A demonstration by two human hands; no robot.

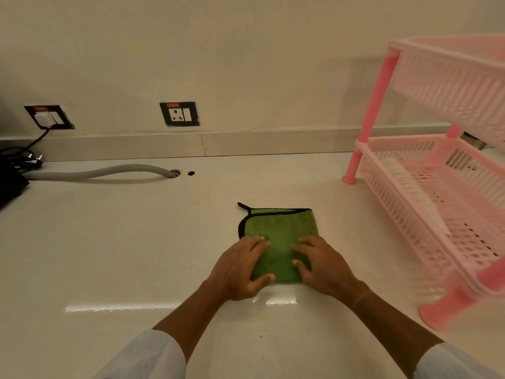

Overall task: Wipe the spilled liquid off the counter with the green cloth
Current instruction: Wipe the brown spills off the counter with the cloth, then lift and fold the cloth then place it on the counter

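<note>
Green cloth: the green cloth (281, 236) lies folded flat on the pale desk (109, 255), near the middle, its black-trimmed edge and small loop on the far side.
Cloth and hands: both hands rest on its near half, one at each side edge; the far half is uncovered.
Left hand: the left hand (240, 269) lies palm down, fingers spread over the cloth's left edge, thumb at the near corner.
Right hand: the right hand (322, 266) lies palm down, fingers spread across the right edge, thumb pointing inward on the cloth.
Arms: both forearms reach forward and converge, light sleeves pushed back near the elbows.
Spill: a glossy wet patch (281, 300) shows just in front of the cloth.
Surroundings: pink rack (437, 187) to the right; grey hose (95, 172) and wall socket (179, 114) behind.
</note>
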